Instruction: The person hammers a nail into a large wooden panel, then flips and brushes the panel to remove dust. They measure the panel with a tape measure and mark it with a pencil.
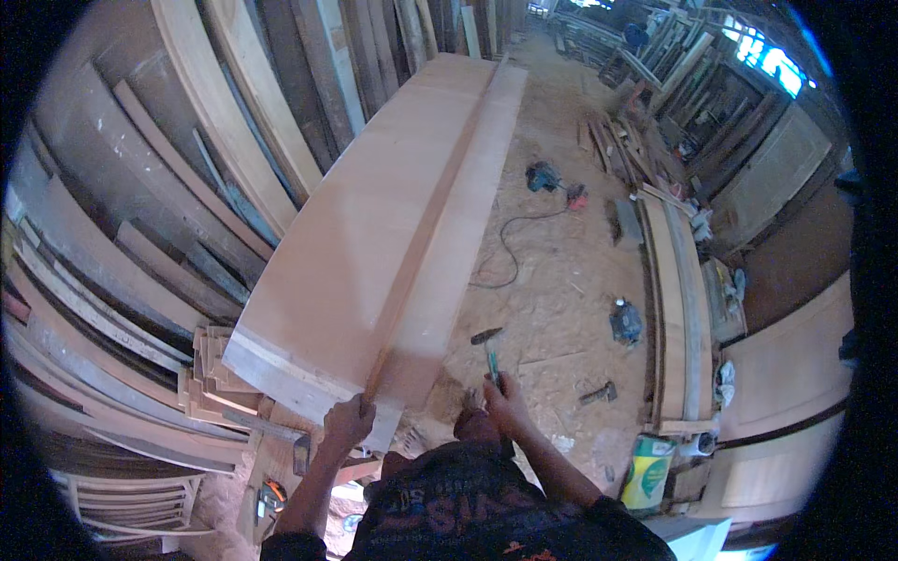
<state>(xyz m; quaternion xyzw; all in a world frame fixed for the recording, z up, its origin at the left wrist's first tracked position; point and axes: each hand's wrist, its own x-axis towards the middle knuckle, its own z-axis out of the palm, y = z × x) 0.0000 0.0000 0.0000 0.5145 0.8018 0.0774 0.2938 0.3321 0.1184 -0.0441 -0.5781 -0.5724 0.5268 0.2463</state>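
Observation:
A large pale wooden panel stretches away from me. Along its length lies a long, narrow, darker wood strip. My left hand is closed around the near end of this strip, at the panel's front edge. In my right hand, just right of the panel, I grip a hammer by its green handle, head up. Its dark head is clear of the panel and the strip.
Boards lean along the left wall. On the dusty floor at right are a power tool with a cord, a dark blue tool and another hammer. A green and yellow container stands near a long board stack.

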